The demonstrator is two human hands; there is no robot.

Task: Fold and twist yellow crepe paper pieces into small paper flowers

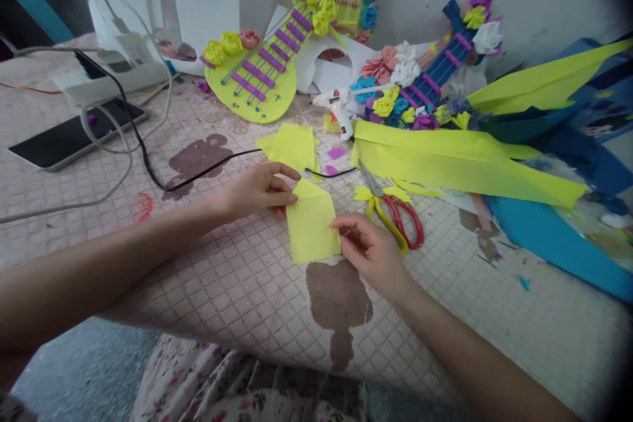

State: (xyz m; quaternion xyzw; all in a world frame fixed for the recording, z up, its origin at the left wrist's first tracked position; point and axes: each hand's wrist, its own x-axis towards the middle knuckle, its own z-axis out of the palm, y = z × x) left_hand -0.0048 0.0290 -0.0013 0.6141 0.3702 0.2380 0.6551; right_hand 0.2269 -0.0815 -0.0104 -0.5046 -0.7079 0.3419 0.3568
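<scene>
Between my two hands is a small piece of yellow crepe paper [313, 227], its top edge partly folded over. My left hand [267, 190] pinches its upper left edge between thumb and fingers. At the right edge, my right hand [368, 244] pinches the same piece with thumb and forefinger. Just behind lies a stack of cut yellow paper pieces [289, 145]. Scissors with red and yellow handles [390, 211] rest right of the paper, beyond my right hand. A white glue gun [339, 109] stands farther back, a small red light showing on it.
Long yellow crepe strips [465, 158] and blue paper [558, 237] spread at the right. Paper-flower-decorated guitar shapes [262, 82] lean at the back. A black cable [198, 181] crosses the quilted cloth [222, 290] from a power strip [119, 72]; a phone [74, 135] lies at left.
</scene>
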